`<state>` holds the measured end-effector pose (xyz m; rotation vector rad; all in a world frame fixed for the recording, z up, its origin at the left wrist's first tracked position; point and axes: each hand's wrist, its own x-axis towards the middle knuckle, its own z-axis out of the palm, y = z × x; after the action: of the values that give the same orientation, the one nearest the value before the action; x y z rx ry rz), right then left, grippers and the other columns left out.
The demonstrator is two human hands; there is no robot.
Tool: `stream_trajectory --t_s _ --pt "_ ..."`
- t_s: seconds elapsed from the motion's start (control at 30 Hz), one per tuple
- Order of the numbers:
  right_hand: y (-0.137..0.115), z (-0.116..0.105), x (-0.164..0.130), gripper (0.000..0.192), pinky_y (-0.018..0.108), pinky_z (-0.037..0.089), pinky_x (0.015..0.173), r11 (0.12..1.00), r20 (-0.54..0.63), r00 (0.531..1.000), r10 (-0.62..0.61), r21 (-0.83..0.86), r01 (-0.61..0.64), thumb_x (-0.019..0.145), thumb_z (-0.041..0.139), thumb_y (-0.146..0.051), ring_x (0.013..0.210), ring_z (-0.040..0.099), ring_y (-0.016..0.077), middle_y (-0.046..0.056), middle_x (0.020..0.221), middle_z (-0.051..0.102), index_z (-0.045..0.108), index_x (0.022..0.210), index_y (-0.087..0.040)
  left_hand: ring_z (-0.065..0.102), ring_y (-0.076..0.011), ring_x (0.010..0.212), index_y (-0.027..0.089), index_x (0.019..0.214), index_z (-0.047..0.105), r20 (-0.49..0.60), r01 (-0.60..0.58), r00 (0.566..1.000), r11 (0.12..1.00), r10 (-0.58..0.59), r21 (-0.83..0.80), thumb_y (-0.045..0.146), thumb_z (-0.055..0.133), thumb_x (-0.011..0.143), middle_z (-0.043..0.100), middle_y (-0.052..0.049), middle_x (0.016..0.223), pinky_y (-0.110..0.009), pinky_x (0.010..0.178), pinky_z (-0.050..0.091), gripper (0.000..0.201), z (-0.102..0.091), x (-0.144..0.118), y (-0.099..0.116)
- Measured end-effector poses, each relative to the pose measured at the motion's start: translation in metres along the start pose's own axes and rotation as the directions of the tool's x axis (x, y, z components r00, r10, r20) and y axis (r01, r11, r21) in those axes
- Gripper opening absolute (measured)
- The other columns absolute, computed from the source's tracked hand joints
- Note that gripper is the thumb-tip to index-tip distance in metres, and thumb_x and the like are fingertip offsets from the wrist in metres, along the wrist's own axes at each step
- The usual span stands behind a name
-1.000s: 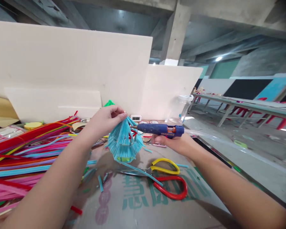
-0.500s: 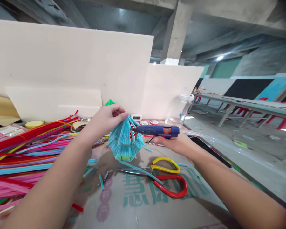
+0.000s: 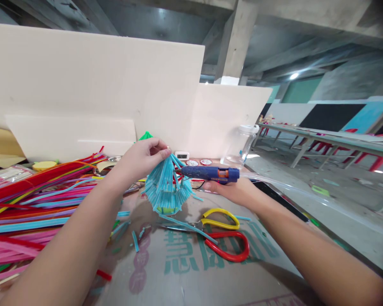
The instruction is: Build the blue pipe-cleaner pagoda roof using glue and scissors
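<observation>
My left hand [image 3: 148,157] pinches the peak of a light-blue cone-shaped craft [image 3: 166,189] made of pipe cleaners in tiers. Gaps in its right side show red strips inside, and a yellow-green base peeks out below. Wrapped round a dark blue hot glue gun [image 3: 207,173] is my right hand [image 3: 225,189], its fingers partly hidden behind the gun. The nozzle points left and reaches the gap in the craft's right side. In front lie scissors [image 3: 221,214] with one yellow and one red handle, a light-blue pipe cleaner [image 3: 188,227] across their blades.
Many coloured pipe cleaners [image 3: 44,204] cover the table's left side. Behind the craft are a green pointed piece [image 3: 146,136], a small digital display [image 3: 181,155] and a clear bottle [image 3: 241,146]. White boards [image 3: 98,85] stand across the back. Light-blue offcuts [image 3: 135,241] lie near the scissors.
The whole view has shifted very slightly. Both hands, the glue gun and the craft keep nearly the same positions relative to each other.
</observation>
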<state>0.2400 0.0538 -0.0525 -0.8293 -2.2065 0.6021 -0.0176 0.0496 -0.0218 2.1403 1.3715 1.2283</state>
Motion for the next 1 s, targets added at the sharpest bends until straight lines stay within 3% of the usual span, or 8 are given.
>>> stream_trajectory --t_s 0.47,0.67,0.83,1.0 --pt "0.0054 0.0019 -0.0002 0.028 0.042 0.052 0.097 1.000 -0.009 1.000 -0.014 -0.001 0.014 0.081 0.068 -0.037 0.105 0.067 0.0259 0.001 0.109 0.074 0.070 0.107 -0.029 0.055 -0.0139 0.064 0.018 0.088 0.064 0.003 -0.002 1.000 1.000 0.002 -0.006 0.044 0.058 0.085 0.061 0.000 0.071 -0.023 0.053 0.038 0.026 -0.0004 0.0004 -0.0010" --pt "0.0052 0.0016 -0.0019 0.027 0.040 0.055 0.092 0.999 -0.012 0.999 0.043 -0.013 -0.043 0.080 0.070 -0.037 0.105 0.067 0.0264 0.002 0.099 0.075 0.070 0.104 -0.026 0.055 -0.0136 0.065 0.017 0.088 0.065 0.008 -0.022 1.000 1.000 0.022 -0.014 0.044 0.058 0.086 0.063 -0.001 0.075 -0.023 0.056 0.039 0.028 -0.0002 0.0011 -0.0028" --pt "0.0045 0.0009 -0.0009 0.029 0.040 0.056 0.089 1.000 -0.021 1.000 0.015 0.013 -0.014 0.082 0.069 -0.037 0.098 0.069 0.0246 0.002 0.110 0.073 0.069 0.109 -0.026 0.056 -0.0144 0.068 0.017 0.089 0.065 0.010 -0.031 0.999 0.999 0.031 -0.012 0.045 0.058 0.086 0.065 -0.002 0.078 -0.024 0.058 0.040 0.029 -0.0005 0.0020 -0.0049" --pt "0.0035 0.0010 -0.0003 0.036 0.042 0.055 0.092 1.000 -0.021 1.000 -0.009 0.014 0.009 0.080 0.070 -0.034 0.105 0.067 0.0258 0.002 0.114 0.072 0.067 0.116 -0.028 0.055 -0.0148 0.066 0.018 0.088 0.064 0.007 -0.025 1.000 1.000 0.025 0.006 0.046 0.057 0.085 0.064 -0.002 0.074 -0.023 0.054 0.038 0.029 -0.0007 0.0011 -0.0023"
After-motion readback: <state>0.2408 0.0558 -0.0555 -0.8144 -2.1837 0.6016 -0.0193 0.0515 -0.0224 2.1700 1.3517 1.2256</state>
